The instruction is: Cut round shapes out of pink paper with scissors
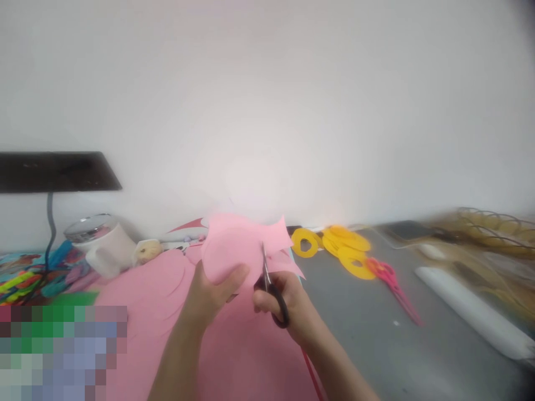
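My left hand (217,292) is closed on a sheet of pink paper (234,245), its thumb lying across the front near the lower edge. A rounded outline shows on the sheet, and its right side has a jagged cut edge. In my right hand (282,303) is a pair of scissors (276,298) with dark handles, fingers through the loops. The blades point up and lie against the paper's right part. Below both hands spreads more pink paper (251,356), with several rounded pink pieces (154,278) overlapping to the left.
Yellow paper rings (305,243) lie right of the paper, beside pink scissors (393,284) on the grey surface (355,328). A white mug (111,250) with a shiny lid stands at left, near colourful items (25,278). A long white object (472,312) lies far right. The wall (267,111) rises behind.
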Action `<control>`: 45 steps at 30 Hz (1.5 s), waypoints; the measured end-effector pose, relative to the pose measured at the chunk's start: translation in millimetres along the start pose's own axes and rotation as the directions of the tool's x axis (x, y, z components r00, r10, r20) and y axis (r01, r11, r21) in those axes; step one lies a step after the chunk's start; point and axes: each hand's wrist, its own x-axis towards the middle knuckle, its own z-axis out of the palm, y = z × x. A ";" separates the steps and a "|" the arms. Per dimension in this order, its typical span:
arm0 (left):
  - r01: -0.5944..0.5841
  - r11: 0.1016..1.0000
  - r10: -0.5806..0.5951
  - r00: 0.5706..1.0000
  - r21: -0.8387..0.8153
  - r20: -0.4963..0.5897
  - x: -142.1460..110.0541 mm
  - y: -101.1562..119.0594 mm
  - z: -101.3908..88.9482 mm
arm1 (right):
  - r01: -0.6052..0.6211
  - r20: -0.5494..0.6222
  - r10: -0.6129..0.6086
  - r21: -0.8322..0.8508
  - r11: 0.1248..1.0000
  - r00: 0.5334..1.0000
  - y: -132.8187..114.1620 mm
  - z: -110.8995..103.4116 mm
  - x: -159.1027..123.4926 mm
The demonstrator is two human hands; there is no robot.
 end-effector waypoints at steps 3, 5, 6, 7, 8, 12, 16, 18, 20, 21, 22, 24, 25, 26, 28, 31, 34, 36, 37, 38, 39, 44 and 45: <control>-0.009 0.996 0.006 1.000 -0.083 -0.026 1.7 -1.7 0.6 | -0.015 -0.015 0.015 0.002 1.000 1.000 0.1 0.0 -0.4; -0.033 0.988 0.027 0.999 -0.154 -0.041 3.8 -4.1 1.6 | -0.009 -0.025 0.009 0.003 1.000 1.000 -0.1 0.1 -0.4; -0.037 0.984 0.030 0.999 -0.176 -0.046 4.9 -5.5 2.2 | -0.004 -0.032 0.005 0.003 1.000 0.999 -0.2 0.3 -0.4; -0.033 0.982 0.024 0.998 -0.184 -0.050 5.8 -6.7 3.1 | 0.002 -0.036 -0.002 0.006 1.000 0.999 -0.3 0.5 -0.2; -0.020 0.984 0.011 0.999 -0.177 -0.052 6.4 -7.5 4.2 | 0.008 -0.038 -0.008 0.009 1.000 0.999 -0.3 0.7 -0.1; 0.016 0.997 -0.020 0.998 -0.069 -0.066 3.8 -3.9 11.4 | 0.014 -0.048 -0.012 0.023 1.000 0.999 1.6 1.9 0.2; -0.012 1.000 0.011 0.990 -0.007 -0.137 -2.2 5.4 19.1 | 0.004 -0.084 -0.001 0.035 0.999 0.996 5.1 2.9 0.0; -0.015 1.000 0.016 0.989 0.010 -0.147 -2.9 5.8 20.2 | 0.004 -0.085 -0.001 0.035 0.999 0.996 6.4 2.9 -0.1; -0.014 1.000 0.016 0.989 0.017 -0.148 -2.0 3.0 19.3 | 0.001 -0.074 0.001 0.028 1.000 0.997 7.2 2.5 -0.1; -0.012 1.000 0.014 0.989 0.012 -0.146 -1.3 1.1 18.6 | 0.002 -0.066 0.000 0.022 1.000 0.998 7.5 2.3 -0.1; -0.009 1.000 0.010 0.989 0.003 -0.146 -0.7 -0.6 17.9 | 0.007 -0.058 -0.006 0.016 1.000 0.998 7.8 2.0 0.0; -0.008 1.000 0.006 0.990 -0.015 -0.142 -0.3 -2.4 17.2 | 0.031 -0.045 -0.030 0.013 0.999 0.999 7.8 1.5 0.4; -0.009 1.000 0.006 0.990 -0.021 -0.137 -0.6 -2.3 17.3 | 0.046 -0.043 -0.046 0.013 0.999 0.998 7.5 1.3 0.6; -0.010 1.000 0.007 0.991 -0.023 -0.131 -1.1 -1.7 17.6 | 0.065 -0.046 -0.065 0.013 0.998 0.997 7.0 1.0 0.8; -0.007 1.000 0.004 0.993 -0.023 -0.116 -2.4 0.8 18.4 | 0.101 -0.061 -0.100 0.006 0.995 0.993 5.5 0.6 1.2; 0.001 1.000 -0.002 0.995 -0.016 -0.102 -4.2 5.1 19.2 | 0.113 -0.053 -0.114 -0.014 0.993 0.992 3.1 -0.1 1.8; -0.009 1.000 0.008 0.996 -0.010 -0.089 -5.4 7.9 19.0 | 0.110 -0.005 -0.110 -0.003 0.994 0.994 1.8 -0.5 2.1; 0.001 1.000 -0.002 0.997 -0.008 -0.080 -5.9 8.9 18.6 | 0.113 0.011 -0.113 0.001 0.994 0.993 1.6 -0.6 2.1; 0.009 1.000 -0.010 0.997 -0.009 -0.077 -6.1 9.1 18.4 | 0.112 0.015 -0.112 0.001 0.994 0.994 1.7 -0.6 2.2; 0.016 1.000 -0.017 0.997 -0.009 -0.079 -6.1 9.1 18.1 | 0.110 0.014 -0.110 -0.001 0.994 0.994 1.8 -0.5 2.2; 0.018 1.000 -0.019 0.997 -0.010 -0.080 -6.1 9.0 17.9 | 0.108 0.014 -0.108 -0.004 0.994 0.994 2.1 -0.5 2.3; -0.018 1.000 0.017 0.997 -0.018 -0.071 -5.3 8.0 16.5 | 0.120 0.016 -0.120 -0.017 0.993 0.993 1.9 0.7 1.7; -0.019 1.000 0.017 0.997 -0.018 -0.073 -5.2 8.1 16.3 | 0.123 0.013 -0.123 -0.021 0.992 0.992 1.4 1.0 1.5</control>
